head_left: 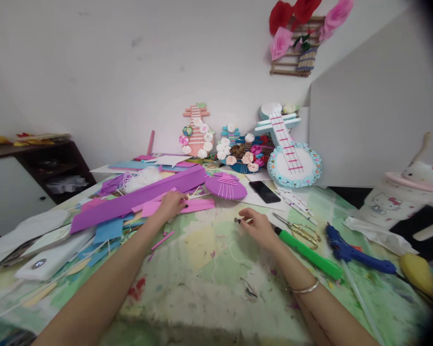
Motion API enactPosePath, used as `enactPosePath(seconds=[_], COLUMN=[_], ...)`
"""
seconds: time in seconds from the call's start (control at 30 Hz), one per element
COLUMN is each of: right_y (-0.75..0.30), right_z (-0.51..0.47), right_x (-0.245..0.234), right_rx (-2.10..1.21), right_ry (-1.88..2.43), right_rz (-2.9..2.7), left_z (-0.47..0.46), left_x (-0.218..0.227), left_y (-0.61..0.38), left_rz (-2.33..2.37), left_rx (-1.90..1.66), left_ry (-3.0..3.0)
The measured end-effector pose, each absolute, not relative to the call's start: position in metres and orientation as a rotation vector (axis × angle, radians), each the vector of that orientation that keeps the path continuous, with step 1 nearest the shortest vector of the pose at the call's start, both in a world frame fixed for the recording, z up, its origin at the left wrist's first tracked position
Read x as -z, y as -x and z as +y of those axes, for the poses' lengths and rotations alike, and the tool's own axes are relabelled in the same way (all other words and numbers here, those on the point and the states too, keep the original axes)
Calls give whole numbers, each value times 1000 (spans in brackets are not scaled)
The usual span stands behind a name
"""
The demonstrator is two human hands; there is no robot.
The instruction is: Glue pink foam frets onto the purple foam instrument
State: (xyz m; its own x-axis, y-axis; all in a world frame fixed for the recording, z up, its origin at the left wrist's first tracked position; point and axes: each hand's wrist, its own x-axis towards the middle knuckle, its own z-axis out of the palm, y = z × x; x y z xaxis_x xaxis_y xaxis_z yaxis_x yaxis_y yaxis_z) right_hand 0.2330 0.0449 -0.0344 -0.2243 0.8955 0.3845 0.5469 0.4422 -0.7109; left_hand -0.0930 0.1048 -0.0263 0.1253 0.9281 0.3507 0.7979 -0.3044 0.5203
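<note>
My left hand (171, 206) rests over a pink paper strip (200, 205), fingers stretched forward and a little apart. Beside it lies a long folded purple paper piece (140, 196). Just beyond my hands, a purple lute-shaped craft (225, 186) with thin pale strings lies on the table. My right hand (254, 226) is held low over the tabletop, its fingers loosely bent with a gap between thumb and forefinger. A small dark spot shows at its fingertips; I cannot make out what it is. Close to that wrist are a green utility knife (308, 253) and gold-handled scissors (301, 229).
At right are a blue glue gun (357, 252) and a Hello Kitty cup (386, 199). A black phone (264, 192) lies toward the back. Finished lute crafts (294, 154) lean along the wall. Paper scraps, white yarn (140, 179) and a white box (54, 254) crowd the left.
</note>
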Motion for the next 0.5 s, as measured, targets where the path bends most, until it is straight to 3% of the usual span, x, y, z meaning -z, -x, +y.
enactPosePath(seconds=[0.33, 0.5], right_y=[-234, -233], right_z=[42, 35], right_x=[25, 19], right_rx=[-541, -158], right_ry=[1121, 936], right_rz=[-1881, -2069], left_z=[55, 21], left_x=[4, 8], left_y=[69, 11], left_rz=[1654, 1152], left_rx=[-1155, -1235], left_ry=[-2387, -2425])
